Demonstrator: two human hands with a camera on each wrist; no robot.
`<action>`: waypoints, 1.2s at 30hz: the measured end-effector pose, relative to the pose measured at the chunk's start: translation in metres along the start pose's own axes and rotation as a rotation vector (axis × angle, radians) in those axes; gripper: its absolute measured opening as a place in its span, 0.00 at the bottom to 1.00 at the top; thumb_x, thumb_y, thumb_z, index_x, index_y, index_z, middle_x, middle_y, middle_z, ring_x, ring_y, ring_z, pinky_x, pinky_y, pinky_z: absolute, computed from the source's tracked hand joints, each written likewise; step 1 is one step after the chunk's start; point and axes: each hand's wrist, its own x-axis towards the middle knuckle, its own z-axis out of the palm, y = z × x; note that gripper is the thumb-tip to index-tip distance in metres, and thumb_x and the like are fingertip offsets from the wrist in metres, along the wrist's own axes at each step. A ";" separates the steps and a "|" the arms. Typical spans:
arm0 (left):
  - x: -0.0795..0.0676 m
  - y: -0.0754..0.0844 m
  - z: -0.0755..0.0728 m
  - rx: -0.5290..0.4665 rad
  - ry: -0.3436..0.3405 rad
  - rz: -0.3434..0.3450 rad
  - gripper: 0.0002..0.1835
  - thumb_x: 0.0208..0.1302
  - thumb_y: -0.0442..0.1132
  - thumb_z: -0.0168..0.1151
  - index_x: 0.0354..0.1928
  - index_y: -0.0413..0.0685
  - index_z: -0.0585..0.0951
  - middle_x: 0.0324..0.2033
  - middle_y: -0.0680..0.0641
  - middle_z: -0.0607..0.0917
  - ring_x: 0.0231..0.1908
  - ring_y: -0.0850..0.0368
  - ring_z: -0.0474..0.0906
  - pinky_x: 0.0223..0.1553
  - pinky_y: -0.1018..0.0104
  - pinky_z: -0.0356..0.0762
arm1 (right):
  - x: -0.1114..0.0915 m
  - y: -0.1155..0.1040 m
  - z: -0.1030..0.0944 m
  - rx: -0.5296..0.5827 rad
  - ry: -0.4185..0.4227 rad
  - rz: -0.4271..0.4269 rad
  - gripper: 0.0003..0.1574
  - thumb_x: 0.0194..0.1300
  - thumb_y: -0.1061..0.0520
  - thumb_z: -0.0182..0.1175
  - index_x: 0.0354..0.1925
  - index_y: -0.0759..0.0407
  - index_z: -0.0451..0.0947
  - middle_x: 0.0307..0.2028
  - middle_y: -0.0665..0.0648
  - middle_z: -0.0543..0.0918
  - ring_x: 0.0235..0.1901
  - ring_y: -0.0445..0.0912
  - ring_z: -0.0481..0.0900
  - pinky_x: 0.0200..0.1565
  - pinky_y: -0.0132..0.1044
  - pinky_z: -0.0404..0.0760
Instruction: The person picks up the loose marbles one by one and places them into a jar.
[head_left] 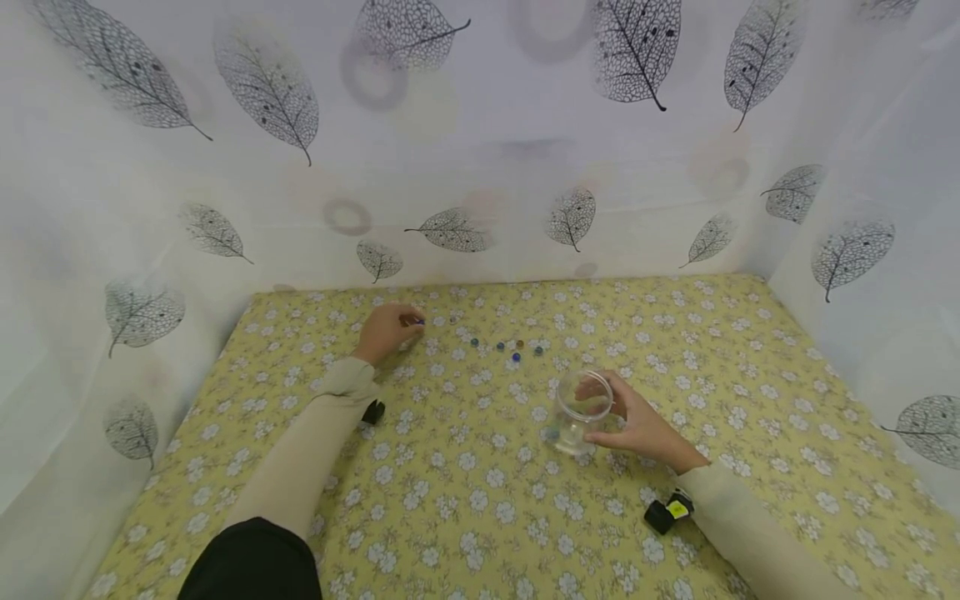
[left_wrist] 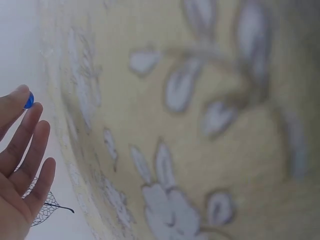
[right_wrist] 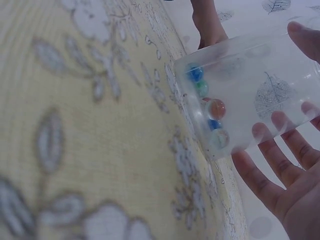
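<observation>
My left hand (head_left: 387, 329) is at the far left of the table and pinches a blue marble (left_wrist: 29, 100) between thumb and index finger, the other fingers spread loosely. The right hand (head_left: 633, 421) grips a clear plastic jar (head_left: 573, 425) from its right side, with the mouth upward. In the right wrist view, several coloured marbles, among them an orange marble (right_wrist: 216, 109), show through the jar's wall close to its base. On the cloth between the hands lie several loose marbles, including a blue marble (head_left: 517, 357) and an amber marble (head_left: 520, 343).
A yellow floral cloth (head_left: 480, 500) covers the table. Pale curtains with a leaf print (head_left: 450, 229) hang along its back and sides. A small clear marble (head_left: 452, 320) lies just right of the left hand. Black straps with small devices (head_left: 667, 511) sit at the wrists.
</observation>
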 end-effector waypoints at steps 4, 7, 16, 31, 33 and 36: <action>-0.006 0.003 -0.001 -0.041 0.028 0.021 0.12 0.60 0.39 0.64 0.44 0.43 0.84 0.37 0.42 0.86 0.37 0.50 0.81 0.41 0.55 0.79 | 0.000 0.000 0.000 -0.003 0.002 0.002 0.43 0.54 0.65 0.67 0.64 0.60 0.58 0.55 0.63 0.72 0.54 0.39 0.73 0.53 0.41 0.78; -0.010 0.007 -0.002 -0.062 0.038 0.026 0.12 0.60 0.39 0.64 0.44 0.42 0.83 0.37 0.42 0.86 0.37 0.49 0.81 0.42 0.55 0.79 | 0.000 -0.001 0.000 -0.001 0.003 0.006 0.43 0.54 0.65 0.67 0.64 0.60 0.58 0.55 0.63 0.72 0.54 0.38 0.73 0.53 0.41 0.78; -0.020 0.010 0.004 -0.152 0.059 0.021 0.11 0.60 0.40 0.65 0.43 0.44 0.84 0.36 0.44 0.86 0.36 0.53 0.81 0.41 0.58 0.80 | 0.000 0.000 0.000 0.000 0.002 0.008 0.43 0.54 0.64 0.67 0.64 0.59 0.58 0.55 0.63 0.72 0.54 0.41 0.74 0.52 0.43 0.79; -0.046 0.040 0.005 -0.265 0.070 -0.003 0.09 0.57 0.38 0.67 0.40 0.46 0.84 0.37 0.46 0.86 0.37 0.53 0.81 0.40 0.59 0.80 | 0.000 -0.001 0.000 0.001 0.000 0.017 0.42 0.55 0.64 0.67 0.64 0.59 0.59 0.55 0.62 0.72 0.54 0.50 0.74 0.52 0.47 0.78; -0.049 0.043 0.006 -0.290 0.079 0.013 0.09 0.56 0.37 0.67 0.40 0.46 0.84 0.37 0.46 0.86 0.37 0.54 0.81 0.41 0.59 0.80 | 0.000 -0.001 0.000 0.003 0.002 0.019 0.42 0.55 0.64 0.67 0.64 0.59 0.59 0.55 0.63 0.72 0.54 0.47 0.74 0.52 0.47 0.78; -0.052 0.050 0.006 -0.314 0.089 0.018 0.09 0.55 0.37 0.68 0.39 0.46 0.84 0.36 0.46 0.87 0.37 0.54 0.81 0.42 0.57 0.80 | 0.000 -0.001 0.000 0.006 0.003 0.019 0.42 0.54 0.64 0.67 0.64 0.59 0.59 0.55 0.64 0.72 0.54 0.43 0.74 0.52 0.45 0.78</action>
